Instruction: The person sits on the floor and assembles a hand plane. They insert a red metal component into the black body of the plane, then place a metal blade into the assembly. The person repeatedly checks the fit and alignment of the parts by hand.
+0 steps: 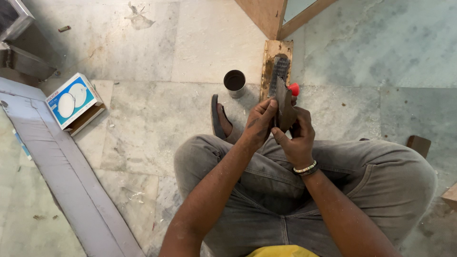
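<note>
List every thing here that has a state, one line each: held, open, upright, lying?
Left hand: closed on the dark flat piece.
Right hand: grips it too.
Metal cup: upright, open-topped.
Box: lying closed on the floor.
Wooden board: flat on the floor.

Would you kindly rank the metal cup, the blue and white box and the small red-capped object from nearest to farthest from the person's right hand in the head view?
From the right hand:
1. Small red-capped object, just above the hand, beside the wooden board.
2. Metal cup, on the floor up and to the left.
3. Blue and white box, far left, by the long grey strip.
</note>
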